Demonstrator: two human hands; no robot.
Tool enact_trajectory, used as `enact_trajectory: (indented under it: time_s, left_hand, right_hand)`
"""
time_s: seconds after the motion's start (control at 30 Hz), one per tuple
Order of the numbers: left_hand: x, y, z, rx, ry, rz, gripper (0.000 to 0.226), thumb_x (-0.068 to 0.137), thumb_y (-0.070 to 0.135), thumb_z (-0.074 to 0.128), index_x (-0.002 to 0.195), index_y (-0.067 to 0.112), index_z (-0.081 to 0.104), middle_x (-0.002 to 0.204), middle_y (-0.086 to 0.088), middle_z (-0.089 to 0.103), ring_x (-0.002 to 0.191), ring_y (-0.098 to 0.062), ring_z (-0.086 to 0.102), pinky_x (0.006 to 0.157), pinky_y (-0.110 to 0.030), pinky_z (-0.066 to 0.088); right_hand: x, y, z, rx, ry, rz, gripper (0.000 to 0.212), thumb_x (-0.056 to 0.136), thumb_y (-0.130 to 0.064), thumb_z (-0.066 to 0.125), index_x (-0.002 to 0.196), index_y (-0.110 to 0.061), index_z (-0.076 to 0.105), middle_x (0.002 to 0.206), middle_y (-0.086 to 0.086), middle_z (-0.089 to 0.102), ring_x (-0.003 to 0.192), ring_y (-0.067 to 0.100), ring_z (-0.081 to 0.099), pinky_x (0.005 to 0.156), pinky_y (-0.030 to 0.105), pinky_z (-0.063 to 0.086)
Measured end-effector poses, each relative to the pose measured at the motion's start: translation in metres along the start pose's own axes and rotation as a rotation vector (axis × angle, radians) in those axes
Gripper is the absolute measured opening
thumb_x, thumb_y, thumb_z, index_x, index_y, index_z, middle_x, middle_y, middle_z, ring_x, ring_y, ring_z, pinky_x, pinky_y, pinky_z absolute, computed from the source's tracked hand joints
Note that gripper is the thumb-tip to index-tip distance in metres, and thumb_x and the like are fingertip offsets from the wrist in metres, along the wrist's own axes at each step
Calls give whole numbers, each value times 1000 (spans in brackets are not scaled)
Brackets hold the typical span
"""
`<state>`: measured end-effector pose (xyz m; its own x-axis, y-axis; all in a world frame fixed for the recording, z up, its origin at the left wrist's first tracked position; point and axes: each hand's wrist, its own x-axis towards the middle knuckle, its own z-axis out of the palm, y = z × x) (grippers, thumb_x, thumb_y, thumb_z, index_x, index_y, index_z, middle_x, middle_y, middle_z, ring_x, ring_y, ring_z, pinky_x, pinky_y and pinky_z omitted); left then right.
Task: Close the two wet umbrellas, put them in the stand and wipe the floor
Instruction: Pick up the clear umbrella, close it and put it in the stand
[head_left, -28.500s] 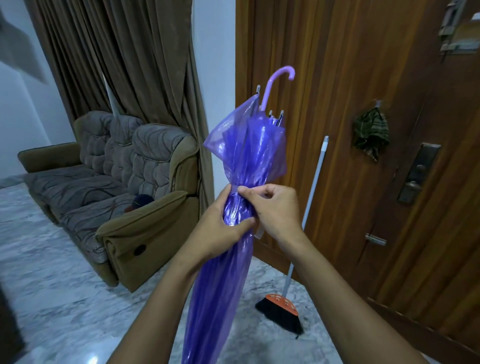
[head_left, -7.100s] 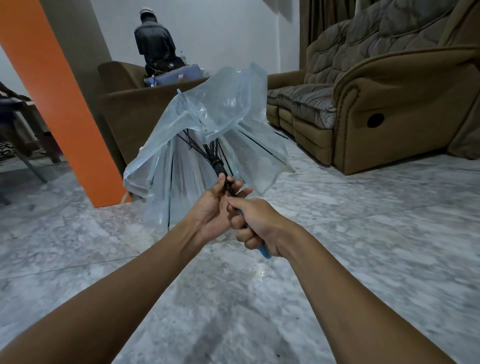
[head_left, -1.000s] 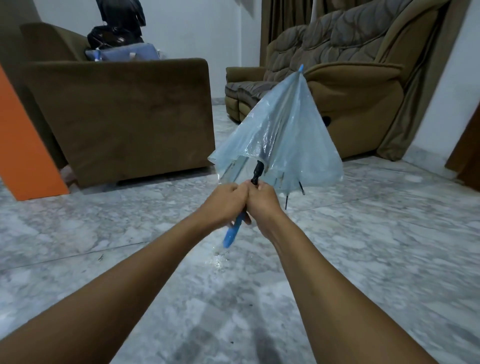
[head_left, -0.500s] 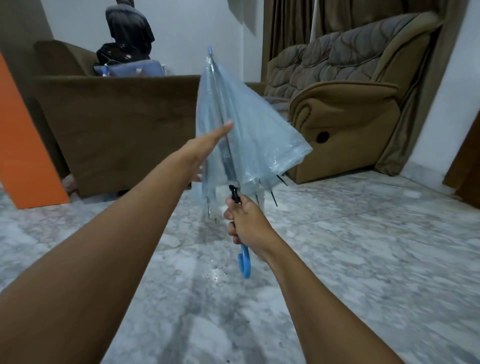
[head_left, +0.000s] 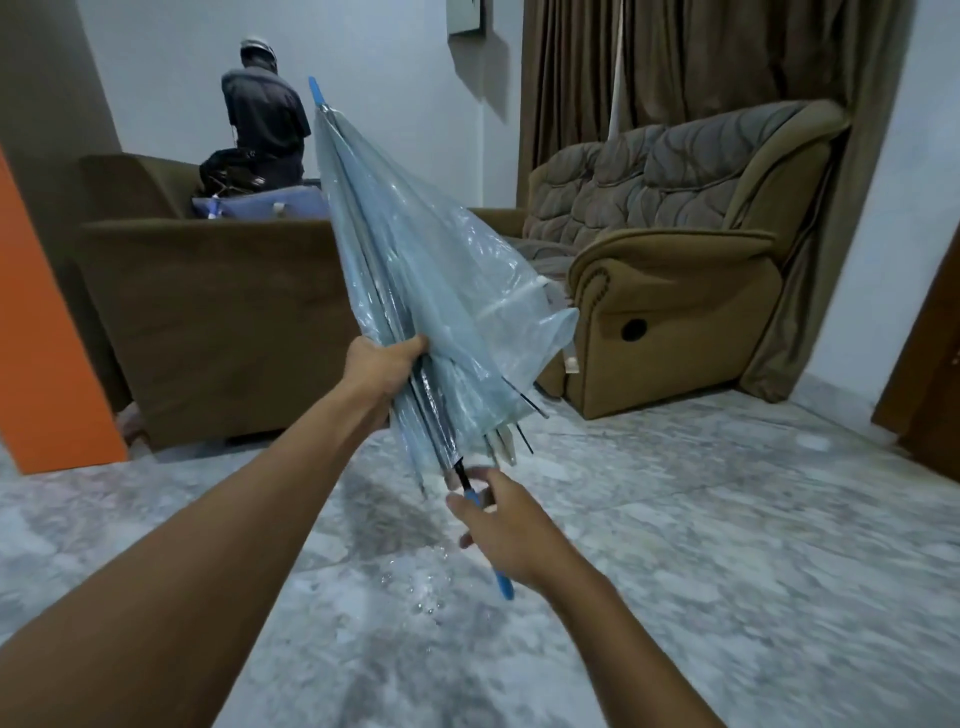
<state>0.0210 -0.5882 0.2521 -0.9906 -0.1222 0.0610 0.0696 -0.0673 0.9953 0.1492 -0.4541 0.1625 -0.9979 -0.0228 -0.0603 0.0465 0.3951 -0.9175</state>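
Umbrella (head_left: 415, 270) in pale blue see-through plastic is in mid-air at the centre of your view, folded but loose, and tilted with its blue tip (head_left: 315, 91) up and to the left. At the left edge, an orange pillar (head_left: 47, 338) stands beside a brown armchair (head_left: 218, 322) that shows you its back. A person (head_left: 265, 119) sits beyond it, turned away, with a blue bag (head_left: 270, 205) just beside them. Your left hand (head_left: 387, 364) is wrapped round the gathered canopy and ribs in their lower part, thumb over the top. Below and to the right, your right hand (head_left: 506, 530), slightly blurred, curls round the blue handle (head_left: 503, 584), whose end pokes out beneath your palm. Loose plastic billows to the right of the ribs. Water drops (head_left: 415, 584) glisten on the marble floor (head_left: 727, 545) beneath the handle. Further right, a padded brown sofa (head_left: 675, 291) stands against brown curtains (head_left: 701, 67), and a wooden door edge (head_left: 930, 395) shows at the far right.
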Motion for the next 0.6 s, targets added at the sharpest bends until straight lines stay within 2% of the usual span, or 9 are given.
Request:
enact_trajectory:
  time_s: [0.07, 0.13, 0.2, 0.27, 0.3, 0.37, 0.47, 0.53, 0.6]
  left_hand:
    - [10, 25, 4, -6, 21, 61, 43, 77, 22, 82, 113, 7, 65, 97, -9, 73, 83, -25, 72, 74, -43, 61]
    - [14, 58, 8, -6, 13, 108, 43, 79, 24, 80, 116, 7, 64, 98, -5, 72, 86, -22, 71, 75, -39, 61]
    - [12, 97, 13, 14, 15, 143, 44, 81, 25, 79, 117, 7, 63, 102, -6, 72, 91, -22, 71, 74, -36, 60]
    - [3, 139, 20, 10, -10, 170, 46, 81, 24, 80, 120, 8, 62, 107, -5, 73, 96, -20, 71, 77, -37, 60]
    - [-4, 160, 23, 2, -20, 168, 46, 81, 22, 79, 121, 8, 62, 109, -4, 73, 98, -19, 71, 80, -37, 60]
    - [-24, 211, 32, -5, -15, 192, 44, 83, 13, 77, 122, 4, 60, 110, -5, 72, 100, -19, 71, 80, -34, 60]
    - [-52, 289, 42, -16, -34, 219, 44, 81, 5, 74, 121, -1, 57, 108, -9, 70, 96, -15, 70, 76, -25, 59]
    - [-72, 340, 46, -75, -42, 147, 28, 87, 10, 67, 113, 7, 56, 101, -2, 66, 97, -13, 67, 73, -16, 55]
    - [-87, 383, 48, -146, -55, -23, 8, 100, 20, 50, 106, 22, 54, 103, 3, 61, 109, -22, 60, 80, -22, 53]
  right_hand:
    - [-1, -18, -39, -176, -12, 108, 50, 90, -54, 56, 115, -10, 63, 106, 9, 67, 97, 27, 67, 84, 33, 49]
    - [-6, -55, -80, -156, 150, 120, 55, 88, -58, 57, 104, -7, 68, 100, 15, 70, 98, 32, 67, 82, 34, 49]
    - [-12, -113, -117, 27, 442, 25, 43, 87, -61, 56, 101, -22, 68, 98, -3, 70, 100, 17, 65, 86, 35, 51]
    - [-13, -185, -151, 147, 595, -92, 42, 85, -64, 56, 109, -29, 61, 111, -13, 63, 108, 7, 58, 91, 31, 47]
    - [-15, -221, -166, 147, 574, -119, 51, 83, -67, 57, 118, -30, 57, 121, -14, 57, 113, 5, 53, 93, 29, 44]
    - [-19, -288, -193, 79, 420, -67, 79, 75, -73, 60, 137, -26, 44, 134, -12, 45, 120, 7, 45, 96, 29, 38]
    - [-30, -368, -222, -17, 152, 138, 112, 56, -85, 66, 145, -24, 38, 143, -9, 46, 126, 15, 50, 103, 35, 43]
    - [-48, -411, -232, -102, 71, 221, 124, 44, -89, 66, 146, -25, 37, 145, -7, 46, 127, 17, 51, 104, 37, 44]
    - [-66, -449, -240, -207, 33, 255, 125, 48, -89, 66, 149, -22, 31, 150, -3, 43, 132, 21, 48, 101, 35, 44]
